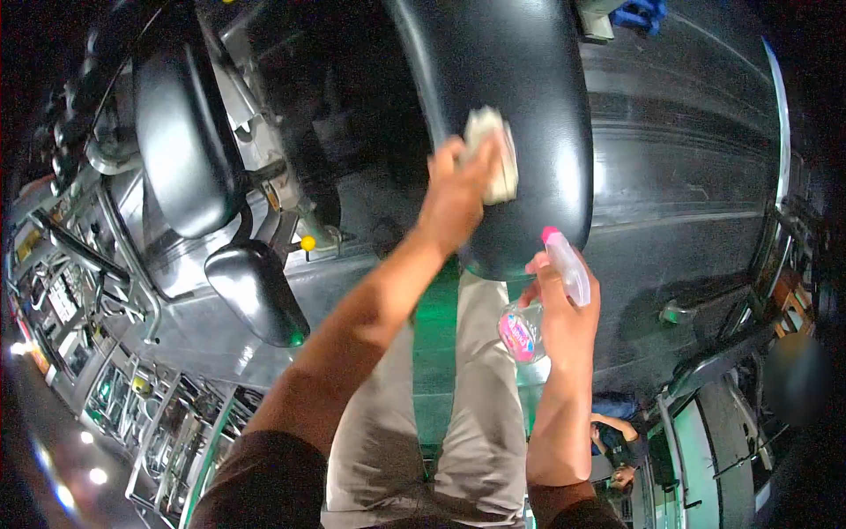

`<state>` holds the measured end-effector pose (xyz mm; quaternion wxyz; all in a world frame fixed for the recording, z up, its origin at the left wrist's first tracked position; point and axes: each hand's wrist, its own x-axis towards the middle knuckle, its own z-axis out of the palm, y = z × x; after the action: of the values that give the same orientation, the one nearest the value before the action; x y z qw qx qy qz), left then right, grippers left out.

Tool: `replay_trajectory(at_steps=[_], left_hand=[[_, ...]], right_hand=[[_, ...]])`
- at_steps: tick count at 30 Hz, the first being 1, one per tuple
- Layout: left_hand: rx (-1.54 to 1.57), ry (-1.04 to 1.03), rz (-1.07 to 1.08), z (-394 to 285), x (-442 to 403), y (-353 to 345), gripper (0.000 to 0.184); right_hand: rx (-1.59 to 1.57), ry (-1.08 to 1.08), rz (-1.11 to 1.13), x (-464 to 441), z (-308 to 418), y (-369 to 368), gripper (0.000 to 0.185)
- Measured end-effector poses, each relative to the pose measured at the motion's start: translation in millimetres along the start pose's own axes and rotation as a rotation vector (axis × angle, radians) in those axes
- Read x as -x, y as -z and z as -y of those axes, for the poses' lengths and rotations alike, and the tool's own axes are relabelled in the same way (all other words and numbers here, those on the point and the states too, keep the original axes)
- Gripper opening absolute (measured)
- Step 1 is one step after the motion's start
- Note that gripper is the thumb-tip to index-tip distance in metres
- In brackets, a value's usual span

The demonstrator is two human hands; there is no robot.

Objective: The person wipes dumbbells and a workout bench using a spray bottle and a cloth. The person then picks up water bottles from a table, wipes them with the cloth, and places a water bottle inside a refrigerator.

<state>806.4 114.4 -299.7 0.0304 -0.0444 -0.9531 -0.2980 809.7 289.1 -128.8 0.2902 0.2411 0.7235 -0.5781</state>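
My left hand [460, 196] is closed on a pale cloth [496, 159], which rests on the black padded bench [520, 62]. The cloth is a little blurred. To the right and nearer to me, my right hand [568, 304] is wrapped round a clear spray bottle [520, 333] with a pink label and a pink nozzle tip. The bottle is beside the bench's near end, its nozzle angled up toward the pad.
More black pads [181, 132] on a metal frame with a yellow knob [307, 242] stand at left. Exercise machines line the far left. Another person [624, 445] is at lower right, and a blue object [639, 15] lies at the top.
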Motion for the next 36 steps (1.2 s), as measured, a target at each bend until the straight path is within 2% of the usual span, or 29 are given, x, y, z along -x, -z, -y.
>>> replay_trajectory(at_steps=[1, 2, 3, 4, 5, 6, 8, 10, 11, 12, 13, 14, 15, 16, 18, 20, 22, 23, 24, 26, 28, 30, 33, 36], left_hand=[[0.661, 0.587, -0.192, 8, -28, -4, 0.071], [-0.126, 0.126, -0.201, 38, -60, 17, 0.062], [-0.07, 0.173, -0.404, 55, -87, 23, 0.043], [0.118, 0.467, -0.608, 76, -115, 11, 0.06], [0.229, 0.617, -0.567, 102, -138, 14, 0.025], [0.231, 0.615, -0.572, 117, -148, 8, 0.025], [0.742, 0.762, -0.658, 130, -152, -1, 0.029], [0.723, 0.758, -0.599, 81, -122, 14, 0.031], [0.399, 0.721, -0.589, 74, -100, 2, 0.033], [0.579, 0.853, -0.512, 51, -75, 3, 0.037], [0.596, 0.894, -0.473, 34, -50, -5, 0.039], [0.518, 0.939, -0.379, 8, -21, 1, 0.042], [0.335, 0.823, -0.446, 8, 16, -25, 0.044], [0.282, 0.864, -0.383, -11, 43, -29, 0.046], [0.482, 1.028, -0.277, -51, 79, -15, 0.048], [0.542, 1.07, -0.254, -64, 118, -22, 0.042], [0.6, 1.227, -0.244, -72, 148, -31, 0.036], [0.839, 1.302, -0.34, -80, 151, -23, 0.035], [0.844, 1.302, -0.344, -81, 161, -25, 0.035], [0.965, 1.348, -0.484, -79, 191, -36, 0.035], [0.968, 1.351, -0.482, -83, 214, -44, 0.039], [1.171, 1.431, -0.573, -94, 222, -47, 0.038], [1.191, 1.482, -0.521, -103, 238, -52, 0.037], [1.263, 1.543, -0.55, -118, 243, -42, 0.037]], right_hand=[[0.007, -0.006, 0.008, -2, 1, -3, 0.03], [0.013, 0.011, 0.006, -6, 4, -6, 0.026], [0.018, 0.03, 0.001, -10, 5, -7, 0.024], [0.02, 0.032, 0.001, -12, 5, -6, 0.024], [0.034, 0.043, 0.02, -15, 5, -5, 0.026], [0.047, 0.054, 0.039, -18, 6, -4, 0.03], [0.052, 0.059, 0.045, -19, 13, -3, 0.029], [0.054, 0.064, 0.053, -18, 17, 1, 0.029], [0.048, 0.061, 0.067, -18, 18, 3, 0.029], [0.042, 0.06, 0.081, -19, 19, 6, 0.029], [0.045, 0.063, 0.083, -19, 17, 11, 0.029], [0.065, 0.046, 0.093, -22, 14, 14, 0.029], [0.085, 0.027, 0.104, -23, 12, 16, 0.03], [0.092, 0.027, 0.11, -25, 11, 19, 0.03], [0.114, 0.006, 0.104, -30, 9, 22, 0.025], [0.126, 0.008, 0.115, -32, 4, 28, 0.024], [0.137, 0.02, 0.124, -28, -3, 39, 0.024], [0.159, 0.026, 0.12, -28, -6, 39, 0.024], [0.179, 0.033, 0.116, -27, -11, 40, 0.023], [0.169, 0.058, 0.102, -27, -27, 40, 0.024], [0.159, 0.082, 0.091, -28, -33, 38, 0.025], [0.068, 0.024, 0.086, -25, -37, 36, 0.025], [0.131, 0.017, 0.179, -22, -49, 39, 0.036], [0.144, 0.089, 0.142, -16, -57, 33, 0.036]])
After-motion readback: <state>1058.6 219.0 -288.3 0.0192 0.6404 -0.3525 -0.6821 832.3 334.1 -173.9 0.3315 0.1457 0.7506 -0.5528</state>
